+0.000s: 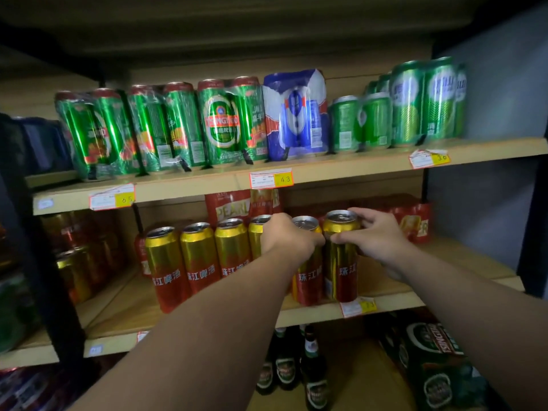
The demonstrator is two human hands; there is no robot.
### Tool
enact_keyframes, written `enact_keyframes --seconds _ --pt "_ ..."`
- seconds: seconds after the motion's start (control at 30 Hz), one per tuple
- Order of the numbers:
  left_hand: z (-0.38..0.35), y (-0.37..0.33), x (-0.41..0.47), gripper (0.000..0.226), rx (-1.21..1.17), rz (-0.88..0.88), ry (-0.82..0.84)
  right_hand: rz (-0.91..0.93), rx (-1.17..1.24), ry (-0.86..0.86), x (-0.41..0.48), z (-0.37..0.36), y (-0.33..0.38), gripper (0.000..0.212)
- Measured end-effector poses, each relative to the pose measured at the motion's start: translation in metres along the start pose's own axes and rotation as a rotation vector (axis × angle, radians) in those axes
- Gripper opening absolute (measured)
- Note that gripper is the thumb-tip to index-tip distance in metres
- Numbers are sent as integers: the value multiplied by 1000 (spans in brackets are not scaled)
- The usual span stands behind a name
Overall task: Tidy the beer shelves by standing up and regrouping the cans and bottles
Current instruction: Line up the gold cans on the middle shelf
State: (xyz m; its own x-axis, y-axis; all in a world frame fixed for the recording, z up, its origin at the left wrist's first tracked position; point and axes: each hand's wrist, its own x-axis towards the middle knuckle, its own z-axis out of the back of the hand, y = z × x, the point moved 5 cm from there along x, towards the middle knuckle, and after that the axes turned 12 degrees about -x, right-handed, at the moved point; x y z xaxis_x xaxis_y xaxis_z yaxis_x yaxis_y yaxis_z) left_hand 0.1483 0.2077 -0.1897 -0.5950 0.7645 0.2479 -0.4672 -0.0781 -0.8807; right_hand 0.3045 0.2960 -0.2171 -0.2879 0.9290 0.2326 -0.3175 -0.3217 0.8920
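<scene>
Along the front edge of the middle shelf stand six cans — gold tops, red bases, white lettering — the left hand curled round the fifth can, the right hand gripping the sixth can between thumb and fingers.

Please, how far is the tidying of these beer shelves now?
Done: four gold cans stand upright in a row on the middle shelf. In hand: the left hand grips the fifth can, the right hand the sixth can. Left: the wrapped green packs on the top shelf lean sideways.
</scene>
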Motion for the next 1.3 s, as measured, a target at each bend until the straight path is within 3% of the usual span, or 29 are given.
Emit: enact_keyframes --seconds 0.3,0.53,0.7,0.87,1.07,1.3 --pt "-12 13 9 60 -35 -58 -63 14 2 -42 19 -10 -14 85" --pt "-23 38 -6 70 -121 -62 -221 47 6 -45 15 -16 -23 88" --pt "-38 68 -20 63 -147 33 -205 14 -53 17 0 -21 -41 88" --pt "-50 92 -29 62 -194 108 -200 -40 -111 120 -15 -38 -72 74" --pt "-56 108 -24 59 -261 195 -264 -79 -150 56 -17 -53 -93 66" --pt "-65 122 -24 54 -258 288 -291 -116 -264 10 -13 -63 -100 79"
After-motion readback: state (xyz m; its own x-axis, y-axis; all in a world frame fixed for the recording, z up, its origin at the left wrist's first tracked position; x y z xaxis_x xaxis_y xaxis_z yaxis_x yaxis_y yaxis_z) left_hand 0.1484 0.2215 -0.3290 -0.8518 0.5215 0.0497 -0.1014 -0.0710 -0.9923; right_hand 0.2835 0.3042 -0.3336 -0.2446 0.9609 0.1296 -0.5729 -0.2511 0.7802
